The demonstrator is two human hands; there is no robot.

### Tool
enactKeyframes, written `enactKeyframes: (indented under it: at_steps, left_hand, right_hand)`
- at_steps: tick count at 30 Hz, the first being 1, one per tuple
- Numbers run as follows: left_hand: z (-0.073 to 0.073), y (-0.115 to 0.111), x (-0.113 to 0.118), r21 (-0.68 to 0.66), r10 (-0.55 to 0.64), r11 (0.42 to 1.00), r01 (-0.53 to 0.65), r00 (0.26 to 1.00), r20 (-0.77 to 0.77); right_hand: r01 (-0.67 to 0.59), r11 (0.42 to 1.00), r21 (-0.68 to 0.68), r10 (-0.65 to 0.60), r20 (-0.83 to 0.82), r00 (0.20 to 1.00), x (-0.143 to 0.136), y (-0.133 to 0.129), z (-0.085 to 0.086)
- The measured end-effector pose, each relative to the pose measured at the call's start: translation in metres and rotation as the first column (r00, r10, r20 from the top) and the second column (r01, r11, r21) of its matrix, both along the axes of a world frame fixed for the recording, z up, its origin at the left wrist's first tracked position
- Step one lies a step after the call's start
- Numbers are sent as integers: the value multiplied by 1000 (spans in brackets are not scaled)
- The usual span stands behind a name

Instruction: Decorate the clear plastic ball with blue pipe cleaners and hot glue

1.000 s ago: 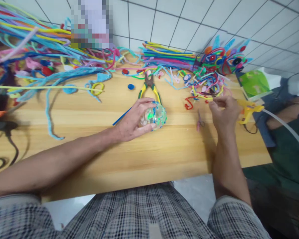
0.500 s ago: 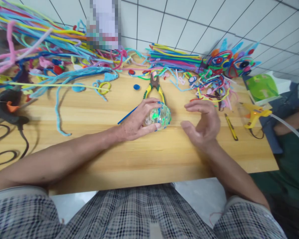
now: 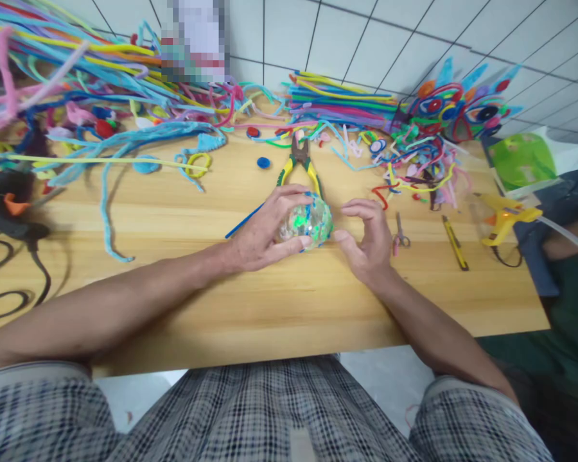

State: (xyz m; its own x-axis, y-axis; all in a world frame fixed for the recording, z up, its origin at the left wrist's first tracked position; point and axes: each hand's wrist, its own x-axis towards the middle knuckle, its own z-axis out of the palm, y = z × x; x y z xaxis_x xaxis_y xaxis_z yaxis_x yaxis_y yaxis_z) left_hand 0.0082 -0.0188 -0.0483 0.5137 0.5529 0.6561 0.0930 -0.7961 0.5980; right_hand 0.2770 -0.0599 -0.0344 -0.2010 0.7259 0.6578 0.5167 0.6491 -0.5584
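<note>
My left hand (image 3: 264, 230) is wrapped round a clear, shiny ball with green and blue patches (image 3: 319, 221), thumb at the near side and fingers over the top. Part of the ball is hidden by that hand. Close on its right, my right hand (image 3: 368, 240) is curved with thumb and fingers apart, nothing between them. Just beyond the ball lie pliers with yellow and green handles (image 3: 299, 159). A thin blue stick (image 3: 243, 221) rests by my left hand, and small scissors (image 3: 401, 235) lie right of my right hand.
Fuzzy pipe cleaners (image 3: 125, 147) crowd the left and back, with another bundle (image 3: 341, 106) by the wall. Two colourful masks (image 3: 462, 109) stand back right. A yellow cutter (image 3: 455, 242) and yellow glue gun (image 3: 508, 220) lie right; a black glue gun (image 3: 9, 205) is left.
My right hand has moved left, close to the ball, uncovering the scissors. My left hand keeps its hold. The view has shifted slightly.
</note>
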Motion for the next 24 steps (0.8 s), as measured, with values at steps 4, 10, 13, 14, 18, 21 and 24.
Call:
enactKeyframes:
  at_steps: [4, 10, 13, 14, 18, 21, 24]
  left_hand:
    - [0, -1, 0, -1, -4, 1000, 4, 1000, 0]
    - [-1, 0, 1, -7, -7, 1000, 8, 1000, 27]
    - [-1, 0, 1, -3, -11, 1000, 11, 1000, 21]
    - [-1, -1, 1, -5, -11, 1000, 11, 1000, 20]
    - [0, -2, 1, -20, -4, 1000, 4, 1000, 20]
    - [0, -2, 0, -20, 2, 1000, -2, 1000, 1]
    - [0, -2, 0, -16, 2, 1000, -2, 1000, -12]
  right_hand:
    - [-45, 994, -97, 45, -3, 999, 0, -1, -6]
    - [-123, 967, -223, 140, 64, 988, -7, -7, -8]
    - [-141, 964, -226, 163, 85, 983, -9, -7, -8]
    - [-144, 964, -225, 167, 85, 982, -10, -7, -8]
    - [-148, 968, -205, 168, 86, 982, -12, -7, -9]
    - [-137, 965, -222, 164, 106, 981, -12, -7, -9]
    - [-132, 960, -246, 161, 105, 981, -12, -7, -10]
